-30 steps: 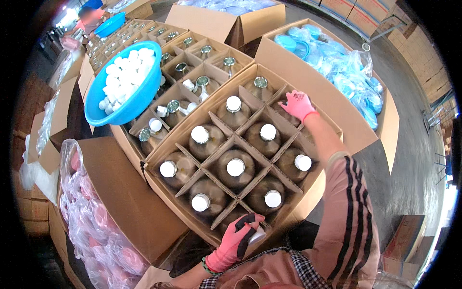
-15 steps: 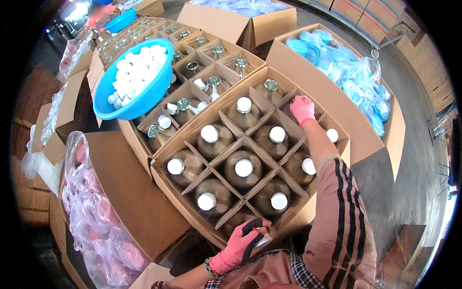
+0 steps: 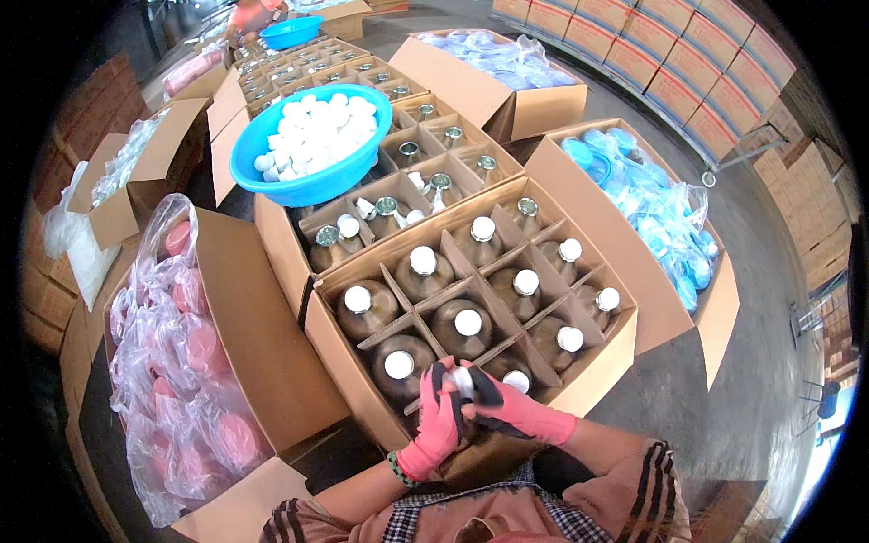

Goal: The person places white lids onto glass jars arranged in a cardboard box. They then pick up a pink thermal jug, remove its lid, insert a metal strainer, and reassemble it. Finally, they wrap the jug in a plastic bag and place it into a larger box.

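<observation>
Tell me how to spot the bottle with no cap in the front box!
Find the divided cardboard box nearest the person, with the left hand and right hand together over its near corner. Go diagonally to the far corner. The bottle there has a bare neck, while neighbours in that box wear white caps.

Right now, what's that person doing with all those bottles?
Someone in pink gloves has the left hand and right hand together on what looks like a white cap, above the near end of a divided cardboard box. The bottles there mostly wear white caps; the bare bottle at the far corner doesn't. Beyond, a blue tub holds a heap of loose caps. Whether the hands' cap sits on a bottle is hidden.
</observation>
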A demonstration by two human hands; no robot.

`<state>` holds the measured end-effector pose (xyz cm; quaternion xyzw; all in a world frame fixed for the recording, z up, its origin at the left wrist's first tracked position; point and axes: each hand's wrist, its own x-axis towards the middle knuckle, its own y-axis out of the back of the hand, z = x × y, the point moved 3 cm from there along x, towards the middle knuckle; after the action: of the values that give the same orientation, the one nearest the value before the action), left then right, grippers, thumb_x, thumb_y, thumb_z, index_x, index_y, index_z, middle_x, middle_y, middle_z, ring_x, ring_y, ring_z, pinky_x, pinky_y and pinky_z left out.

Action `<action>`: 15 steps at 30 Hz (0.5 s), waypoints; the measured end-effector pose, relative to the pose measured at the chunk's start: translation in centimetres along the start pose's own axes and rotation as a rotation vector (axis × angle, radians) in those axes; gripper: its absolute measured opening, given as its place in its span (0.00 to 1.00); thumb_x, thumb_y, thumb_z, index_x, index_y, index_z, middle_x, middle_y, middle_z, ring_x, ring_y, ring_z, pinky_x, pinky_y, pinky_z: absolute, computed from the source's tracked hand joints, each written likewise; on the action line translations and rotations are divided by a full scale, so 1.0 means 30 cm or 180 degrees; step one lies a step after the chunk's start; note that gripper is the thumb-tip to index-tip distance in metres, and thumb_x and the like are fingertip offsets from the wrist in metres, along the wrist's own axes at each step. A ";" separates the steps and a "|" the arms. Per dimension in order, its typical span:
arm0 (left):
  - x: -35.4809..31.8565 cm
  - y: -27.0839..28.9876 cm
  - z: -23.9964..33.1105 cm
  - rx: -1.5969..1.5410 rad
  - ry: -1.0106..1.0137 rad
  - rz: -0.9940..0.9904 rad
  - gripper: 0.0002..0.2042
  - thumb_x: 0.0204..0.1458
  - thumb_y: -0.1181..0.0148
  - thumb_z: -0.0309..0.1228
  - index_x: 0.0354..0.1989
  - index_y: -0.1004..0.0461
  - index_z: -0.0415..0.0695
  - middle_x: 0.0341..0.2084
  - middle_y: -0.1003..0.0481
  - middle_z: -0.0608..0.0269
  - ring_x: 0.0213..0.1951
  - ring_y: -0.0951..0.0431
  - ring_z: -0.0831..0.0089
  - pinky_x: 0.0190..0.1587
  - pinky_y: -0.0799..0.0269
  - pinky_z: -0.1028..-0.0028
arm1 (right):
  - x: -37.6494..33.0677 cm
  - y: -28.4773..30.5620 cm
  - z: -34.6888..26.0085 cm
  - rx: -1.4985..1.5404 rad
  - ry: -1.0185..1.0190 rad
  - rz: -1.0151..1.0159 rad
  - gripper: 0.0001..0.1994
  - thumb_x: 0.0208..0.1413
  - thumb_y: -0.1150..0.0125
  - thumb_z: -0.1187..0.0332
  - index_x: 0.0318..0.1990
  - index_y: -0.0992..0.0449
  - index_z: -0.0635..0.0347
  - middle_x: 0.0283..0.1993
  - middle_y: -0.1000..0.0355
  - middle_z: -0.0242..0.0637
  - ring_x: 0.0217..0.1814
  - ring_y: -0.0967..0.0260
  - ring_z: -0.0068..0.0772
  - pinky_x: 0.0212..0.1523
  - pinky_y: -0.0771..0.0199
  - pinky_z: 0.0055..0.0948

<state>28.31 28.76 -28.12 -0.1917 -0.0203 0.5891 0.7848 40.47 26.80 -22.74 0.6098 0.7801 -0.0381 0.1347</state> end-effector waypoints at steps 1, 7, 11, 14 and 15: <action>-0.001 -0.021 0.027 -0.0130 -0.0098 -0.0229 0.26 0.52 0.59 0.49 0.53 0.47 0.43 0.46 0.39 0.58 0.39 0.34 0.75 0.35 0.35 0.79 | 0.004 0.006 0.018 0.0610 -0.0230 -0.0009 0.29 0.48 0.44 0.63 0.56 0.46 0.61 0.51 0.40 0.37 0.51 0.41 0.27 0.51 0.41 0.26; -0.019 -0.016 0.068 0.0636 -0.1024 -0.0714 0.28 0.49 0.53 0.37 0.56 0.51 0.38 0.54 0.47 0.53 0.49 0.39 0.62 0.50 0.42 0.69 | 0.120 0.223 0.137 0.0388 -0.0217 0.0021 0.25 0.38 0.36 0.69 0.48 0.35 0.58 0.42 0.34 0.27 0.46 0.39 0.19 0.49 0.41 0.23; -0.034 -0.035 0.084 0.1181 -0.0450 -0.0847 0.25 0.45 0.53 0.23 0.55 0.49 0.37 0.52 0.44 0.54 0.52 0.42 0.64 0.54 0.49 0.70 | 0.376 0.693 0.168 -0.0539 0.0064 0.1944 0.23 0.33 0.35 0.71 0.42 0.34 0.62 0.39 0.32 0.38 0.43 0.36 0.28 0.44 0.36 0.26; -0.069 -0.051 0.063 0.1307 -0.0225 -0.1083 0.24 0.44 0.50 0.22 0.52 0.45 0.36 0.48 0.40 0.55 0.52 0.41 0.67 0.54 0.48 0.72 | 0.562 0.954 0.207 -0.1707 0.0301 0.3516 0.24 0.32 0.34 0.66 0.41 0.33 0.62 0.39 0.34 0.49 0.43 0.37 0.46 0.43 0.37 0.37; -0.054 -0.047 0.079 0.1201 -0.0330 -0.1254 0.24 0.44 0.49 0.23 0.52 0.44 0.36 0.49 0.40 0.54 0.52 0.41 0.65 0.54 0.47 0.71 | 0.633 0.904 0.147 -0.2180 0.0108 0.3731 0.24 0.34 0.36 0.65 0.42 0.34 0.61 0.41 0.36 0.49 0.44 0.37 0.47 0.44 0.37 0.37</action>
<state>28.50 27.59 -25.16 -0.0041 0.0127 0.4275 0.9039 63.09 50.55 -29.02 0.8553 0.2907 0.3000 0.3065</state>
